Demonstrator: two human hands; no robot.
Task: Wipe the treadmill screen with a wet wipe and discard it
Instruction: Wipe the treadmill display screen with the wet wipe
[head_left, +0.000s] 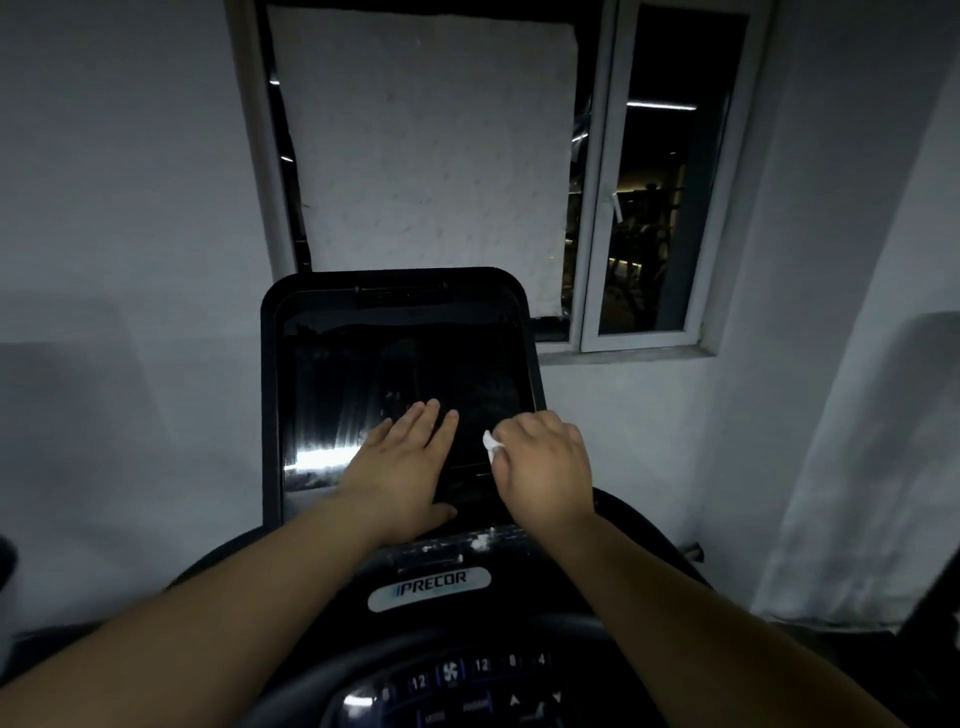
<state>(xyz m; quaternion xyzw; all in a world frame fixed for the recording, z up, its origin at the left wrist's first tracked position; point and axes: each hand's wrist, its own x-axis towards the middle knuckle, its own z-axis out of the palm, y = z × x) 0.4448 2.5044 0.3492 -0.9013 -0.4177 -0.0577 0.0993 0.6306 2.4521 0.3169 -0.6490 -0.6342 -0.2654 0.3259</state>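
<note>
Head view: wipe (489, 445) is clenched in right hand (543, 467), pressed to lower right of screen (395, 374). Left hand (402, 462) is laid flat, fingers spread, holding nothing. Wiping is judged underway (streaks show lower left); discarding is left. Room is dim: grey wall (114, 218), window (660, 176) behind.

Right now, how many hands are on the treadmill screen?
2. The left hand lies flat on the treadmill screen, lower middle; the right hand, at its lower right, holds the wet wipe.
</note>
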